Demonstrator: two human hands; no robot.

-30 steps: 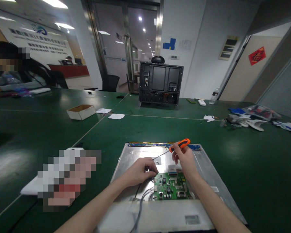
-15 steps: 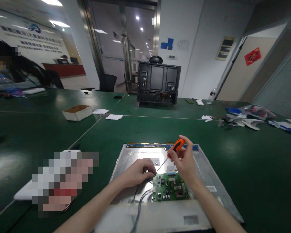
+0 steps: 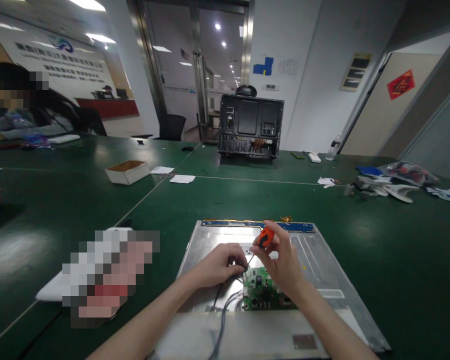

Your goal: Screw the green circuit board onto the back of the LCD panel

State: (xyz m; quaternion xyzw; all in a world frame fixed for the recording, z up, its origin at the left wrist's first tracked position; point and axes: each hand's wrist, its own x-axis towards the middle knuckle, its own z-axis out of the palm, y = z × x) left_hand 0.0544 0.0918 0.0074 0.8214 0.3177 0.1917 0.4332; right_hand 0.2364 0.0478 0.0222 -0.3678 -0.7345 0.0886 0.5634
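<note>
My right hand [image 3: 284, 262] is closed around the orange and black handle of a screwdriver [image 3: 265, 237]. Its thin shaft slants down to the upper left corner of a green circuit board [image 3: 260, 284]. At that same corner, my left hand [image 3: 219, 265] has its fingertips pinched together beside the screwdriver tip; whatever lies between them is hidden. The board sits on a silver metal display panel [image 3: 324, 270], with a blue strip board [image 3: 232, 224] along the far edge. Grey cables [image 3: 225, 317] run from the board's left side toward me.
A bare black monitor housing [image 3: 251, 125] stands at the back. A white open box [image 3: 127, 172] and paper slips [image 3: 182, 179] lie left of centre. At right are tools and bags [image 3: 408, 172] and a bottle [image 3: 333, 147]. Another person [image 3: 56, 112] sits at far left.
My right hand has tipped the screwdriver handle slightly left and lower, nearer my left hand. My left hand keeps its pinch at the board corner. Another person's hand now shows at the left edge.
</note>
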